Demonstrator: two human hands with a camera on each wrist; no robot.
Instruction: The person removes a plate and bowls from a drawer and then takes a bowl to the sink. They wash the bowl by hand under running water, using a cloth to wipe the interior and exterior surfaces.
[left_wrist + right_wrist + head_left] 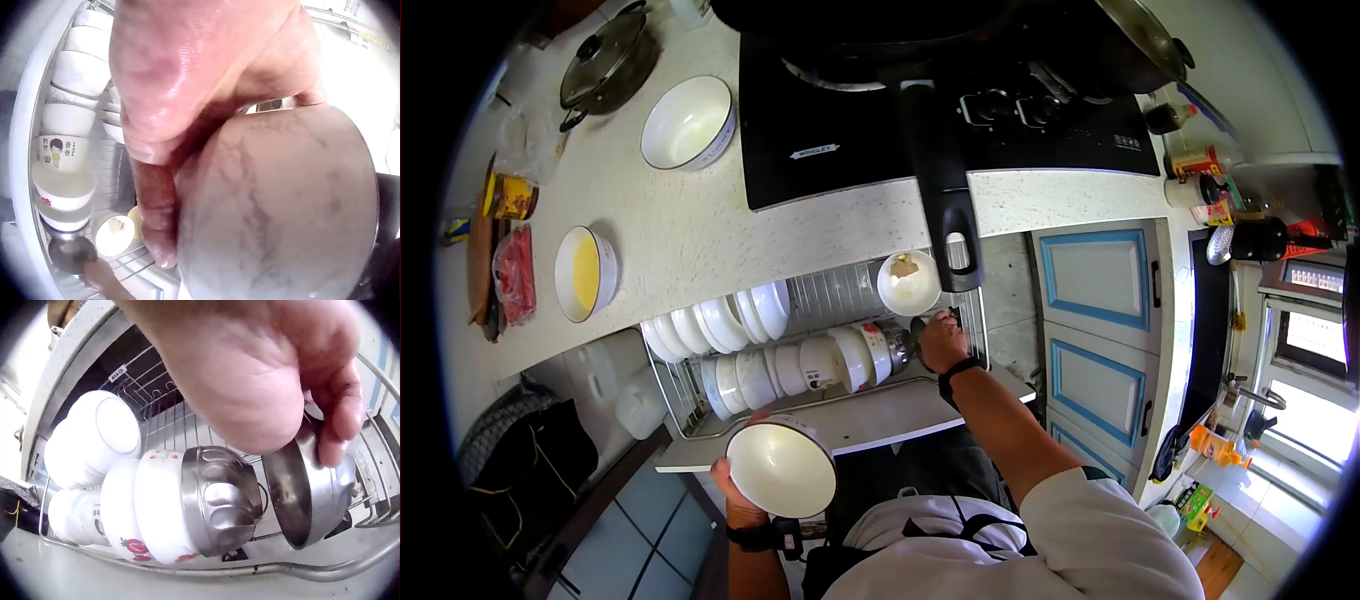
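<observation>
My left hand [740, 506] holds a white bowl [781, 470] by its side, in front of the pulled-out dish drawer. In the left wrist view the outside of this bowl [281, 206] shows grey marbling, with fingers along its wall. Over at the drawer's right end, my right hand [943, 343] grips a steel bowl [322, 497] standing on its side, fingers over its rim. Beside it a fluted steel bowl [219, 500] ends a row of white bowls [164, 506], some with red flowers. A small white bowl [907, 293] with brown bits inside sits just behind my right hand.
The wire rack [830, 295] also holds white plates [720, 322]. A pan handle [945, 200] juts from the black stove [850, 155] over the drawer. On the counter stand a bowl with yellow liquid [586, 272], a white bowl [689, 122] and a lidded pot [608, 68].
</observation>
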